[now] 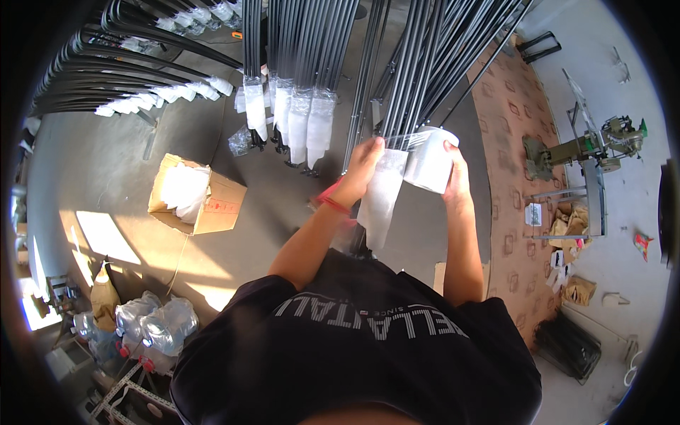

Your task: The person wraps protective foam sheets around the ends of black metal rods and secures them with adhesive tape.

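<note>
My left hand is closed at the left side of a bundle of black metal rods, where a white wrapping covers the lower end. My right hand grips a roll of clear stretch film, thumb on its upper edge. From the roll a thin strip of film runs taut across the rods to my left hand. The fingers of my left hand are partly hidden behind the bundle. A red band circles my left wrist.
More black rods with wrapped ends hang to the left, with curved ones beyond. An open cardboard box with white material stands on the floor. Plastic bottles lie at lower left; a green machine is at right.
</note>
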The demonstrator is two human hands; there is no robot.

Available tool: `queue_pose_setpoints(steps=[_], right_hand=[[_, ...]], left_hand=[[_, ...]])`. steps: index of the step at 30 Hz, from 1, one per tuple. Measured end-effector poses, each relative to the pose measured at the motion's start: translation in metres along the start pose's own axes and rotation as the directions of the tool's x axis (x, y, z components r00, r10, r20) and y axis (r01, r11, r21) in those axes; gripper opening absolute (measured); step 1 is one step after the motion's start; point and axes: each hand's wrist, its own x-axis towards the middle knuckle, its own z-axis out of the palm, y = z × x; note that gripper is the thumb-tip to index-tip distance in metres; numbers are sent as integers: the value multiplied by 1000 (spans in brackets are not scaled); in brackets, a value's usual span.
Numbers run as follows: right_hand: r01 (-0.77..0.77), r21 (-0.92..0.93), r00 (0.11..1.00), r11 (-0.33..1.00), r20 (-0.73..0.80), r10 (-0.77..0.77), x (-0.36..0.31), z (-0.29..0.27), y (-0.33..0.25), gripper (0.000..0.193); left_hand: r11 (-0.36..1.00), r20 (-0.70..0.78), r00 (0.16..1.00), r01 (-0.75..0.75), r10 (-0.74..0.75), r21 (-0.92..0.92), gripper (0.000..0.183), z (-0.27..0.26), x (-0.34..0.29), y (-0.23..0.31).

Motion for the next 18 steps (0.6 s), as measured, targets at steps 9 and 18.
queue_pose_setpoints(steps=[9, 18], right_hand=[[-41, -245, 987, 969, 138, 77, 67, -14, 11, 56], [-38, -272, 975, 962, 201, 95, 79, -13, 28, 50]], left_hand=[[992, -130, 984, -122, 120, -7, 16, 3, -12, 6], [1000, -134, 991, -3, 4, 6, 24, 7, -9, 20]])
